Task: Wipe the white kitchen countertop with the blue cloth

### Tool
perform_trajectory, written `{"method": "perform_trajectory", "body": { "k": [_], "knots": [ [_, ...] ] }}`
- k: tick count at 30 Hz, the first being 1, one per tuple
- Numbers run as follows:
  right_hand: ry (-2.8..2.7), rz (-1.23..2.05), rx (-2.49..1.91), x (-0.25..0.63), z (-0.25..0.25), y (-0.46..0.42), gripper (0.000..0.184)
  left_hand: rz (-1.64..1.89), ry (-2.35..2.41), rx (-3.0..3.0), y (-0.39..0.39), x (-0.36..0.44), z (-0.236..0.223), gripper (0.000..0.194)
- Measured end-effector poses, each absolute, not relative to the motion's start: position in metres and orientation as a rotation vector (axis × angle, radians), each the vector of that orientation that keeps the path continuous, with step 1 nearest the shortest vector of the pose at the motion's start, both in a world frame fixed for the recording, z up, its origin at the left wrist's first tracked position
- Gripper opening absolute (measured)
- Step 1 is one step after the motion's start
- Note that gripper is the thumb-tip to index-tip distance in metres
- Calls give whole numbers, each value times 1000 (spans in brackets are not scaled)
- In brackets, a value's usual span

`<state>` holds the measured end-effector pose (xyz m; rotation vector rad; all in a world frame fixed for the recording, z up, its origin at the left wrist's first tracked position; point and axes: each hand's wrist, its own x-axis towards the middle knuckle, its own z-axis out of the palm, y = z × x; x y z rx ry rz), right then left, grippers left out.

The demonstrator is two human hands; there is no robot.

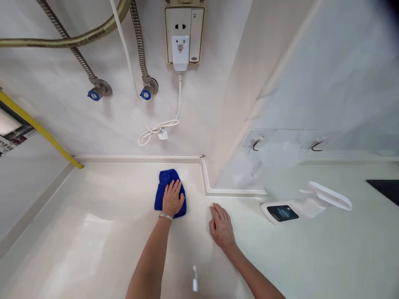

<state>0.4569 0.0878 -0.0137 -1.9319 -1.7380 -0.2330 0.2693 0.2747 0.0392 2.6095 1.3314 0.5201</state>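
Note:
My left hand (172,199), with a bracelet at the wrist, lies palm down on a folded blue cloth (161,189). Its fingers are stretched out over the cloth, which rests on the pale countertop (112,232) near the back wall. To the right, my right hand (222,227) rests on the same surface just in front of the wall corner. Its fingers are loosely bent and it holds nothing that I can see. A white spray bottle (307,207) with a dark label is on the counter farther right, apart from both hands.
A white plug (180,52) sits in the wall socket (197,35), its cord (162,124) looped below. Two blue-capped valves (99,90) with metal hoses are on the wall. A yellow pipe (40,126) runs down at left. Wall hooks (257,143) and a dark panel (386,189) are right.

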Motion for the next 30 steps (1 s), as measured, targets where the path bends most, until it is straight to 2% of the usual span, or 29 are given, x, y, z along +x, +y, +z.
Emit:
{"method": "perform_trajectory", "body": {
  "k": [7,13,20,30],
  "knots": [
    [-1737,-248,-1930,456,-13,87,55,542,1567,2495,304,213,39,56],
    [-1734,-231,-1945,454,-12,88,53,531,1896,2341,293,145,41,59],
    [-1705,-216,-1895,451,-13,90,61,472,2159,2194,233,90,48,60],
    [-1720,-213,-1885,449,-12,89,54,444,2438,2036,106,82,45,61]
  ]
}}
